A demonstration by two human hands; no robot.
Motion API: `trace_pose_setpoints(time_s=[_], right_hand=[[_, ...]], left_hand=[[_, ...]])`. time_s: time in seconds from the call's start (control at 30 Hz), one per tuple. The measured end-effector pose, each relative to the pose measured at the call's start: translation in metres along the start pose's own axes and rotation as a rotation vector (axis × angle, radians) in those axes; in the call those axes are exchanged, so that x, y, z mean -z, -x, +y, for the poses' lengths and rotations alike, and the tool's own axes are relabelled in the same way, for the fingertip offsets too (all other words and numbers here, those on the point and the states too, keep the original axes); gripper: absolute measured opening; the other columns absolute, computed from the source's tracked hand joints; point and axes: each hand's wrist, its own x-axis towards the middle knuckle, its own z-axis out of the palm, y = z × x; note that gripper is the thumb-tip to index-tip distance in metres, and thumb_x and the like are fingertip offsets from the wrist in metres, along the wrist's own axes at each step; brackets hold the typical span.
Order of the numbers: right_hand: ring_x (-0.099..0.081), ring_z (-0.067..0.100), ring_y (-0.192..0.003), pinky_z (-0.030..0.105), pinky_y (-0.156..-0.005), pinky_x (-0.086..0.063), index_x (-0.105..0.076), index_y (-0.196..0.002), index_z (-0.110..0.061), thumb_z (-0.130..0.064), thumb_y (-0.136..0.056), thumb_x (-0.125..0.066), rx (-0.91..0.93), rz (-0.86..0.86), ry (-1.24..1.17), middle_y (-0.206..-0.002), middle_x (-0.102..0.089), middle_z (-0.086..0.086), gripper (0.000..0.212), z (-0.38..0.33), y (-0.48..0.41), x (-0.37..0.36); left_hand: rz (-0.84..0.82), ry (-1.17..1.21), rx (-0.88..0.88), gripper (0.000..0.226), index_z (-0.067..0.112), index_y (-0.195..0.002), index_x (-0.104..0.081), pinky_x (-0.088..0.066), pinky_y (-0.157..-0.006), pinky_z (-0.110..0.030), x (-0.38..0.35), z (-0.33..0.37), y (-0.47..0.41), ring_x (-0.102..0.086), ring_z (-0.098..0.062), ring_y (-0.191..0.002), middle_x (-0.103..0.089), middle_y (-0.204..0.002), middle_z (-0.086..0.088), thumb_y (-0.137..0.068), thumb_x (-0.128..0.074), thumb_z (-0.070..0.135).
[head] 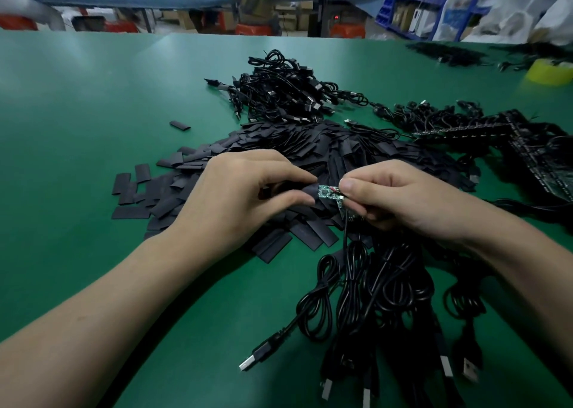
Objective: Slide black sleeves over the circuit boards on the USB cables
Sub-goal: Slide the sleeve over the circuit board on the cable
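My left hand [245, 187] pinches a black sleeve [305, 192] between thumb and fingers, its open end facing right. My right hand [393, 195] pinches the right end of a small green circuit board [327, 191] with red wires. The board's left tip sits at or just inside the sleeve's mouth. A thin black USB cable [345, 231] hangs down from the board toward a bundle of coiled cables [387, 290]. Both hands hover over a heap of flat black sleeves [310, 147] on the green table [93, 113].
A pile of sleeved cables [288, 88] lies further back. Panels of dark circuit boards [496, 135] lie at the right. A yellow tape roll [548, 71] sits at the far right. One loose sleeve [179, 125] lies alone to the left. A person sits beyond the table.
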Motion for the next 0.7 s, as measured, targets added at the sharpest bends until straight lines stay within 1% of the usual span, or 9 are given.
trace_pose_setpoints(time_s=[0.1,0.17,0.27,0.33,0.47,0.57,0.7], right_hand=[[-0.033,0.012,-0.052,0.022,-0.049,-0.027,-0.051,-0.064,-0.023,-0.047,-0.096,-0.048,-0.006,0.008,-0.035,-0.059,-0.038,-0.006,0.04,0.001,0.0,0.001],[-0.033,0.011,-0.051,0.019,-0.047,-0.028,-0.052,-0.064,-0.023,-0.047,-0.096,-0.048,-0.004,0.007,-0.056,-0.058,-0.038,-0.007,0.04,0.001,0.0,0.001],[-0.032,0.009,-0.05,0.015,-0.047,-0.029,-0.052,-0.065,-0.023,-0.045,-0.098,-0.048,0.0,0.002,-0.071,-0.057,-0.038,-0.009,0.04,0.003,-0.001,0.0],[-0.033,0.008,-0.05,0.015,-0.048,-0.03,-0.053,-0.066,-0.023,-0.045,-0.1,-0.048,0.008,0.0,-0.048,-0.057,-0.039,-0.01,0.041,0.003,-0.001,0.0],[-0.035,0.004,-0.05,0.013,-0.05,-0.031,-0.054,-0.066,-0.024,-0.045,-0.099,-0.045,0.031,0.01,0.036,-0.057,-0.041,-0.013,0.04,0.001,-0.001,-0.002],[-0.035,0.004,-0.05,0.013,-0.05,-0.031,-0.054,-0.066,-0.025,-0.045,-0.1,-0.044,0.046,0.019,0.087,-0.055,-0.043,-0.013,0.041,0.0,-0.001,-0.004],[-0.034,0.003,-0.049,0.013,-0.049,-0.03,-0.055,-0.066,-0.025,-0.037,-0.107,-0.045,0.053,0.03,0.106,-0.054,-0.042,-0.015,0.043,0.0,-0.001,-0.004]], left_hand=[[0.014,0.009,-0.037,0.025,0.017,-0.106,-0.081,-0.056,-0.076,-0.034,0.0,0.001,-0.001,-0.07,-0.009,-0.085,-0.076,-0.095,0.006,-0.085,-0.082,0.031],[0.006,0.028,-0.057,0.026,0.016,-0.106,-0.081,-0.056,-0.078,-0.031,0.0,0.003,-0.001,-0.07,-0.007,-0.086,-0.076,-0.096,0.006,-0.085,-0.082,0.032],[-0.03,0.042,-0.066,0.03,0.015,-0.108,-0.081,-0.056,-0.08,-0.033,-0.001,0.006,-0.001,-0.071,-0.008,-0.088,-0.076,-0.097,0.006,-0.084,-0.081,0.034],[-0.023,0.035,-0.061,0.03,0.016,-0.108,-0.081,-0.056,-0.08,-0.031,-0.001,0.006,-0.001,-0.071,-0.007,-0.088,-0.077,-0.097,0.006,-0.083,-0.082,0.033],[0.025,0.066,-0.044,0.023,0.014,-0.105,-0.082,-0.055,-0.08,-0.022,-0.004,0.008,0.0,-0.07,-0.003,-0.086,-0.076,-0.095,0.007,-0.085,-0.083,0.026],[0.033,0.087,-0.053,0.023,0.012,-0.105,-0.081,-0.056,-0.082,-0.023,-0.008,0.01,0.001,-0.071,-0.004,-0.088,-0.077,-0.097,0.005,-0.086,-0.082,0.024],[0.042,0.093,-0.063,0.022,0.011,-0.105,-0.081,-0.055,-0.081,-0.022,-0.009,0.01,0.001,-0.071,-0.003,-0.089,-0.077,-0.098,0.006,-0.088,-0.081,0.024]])
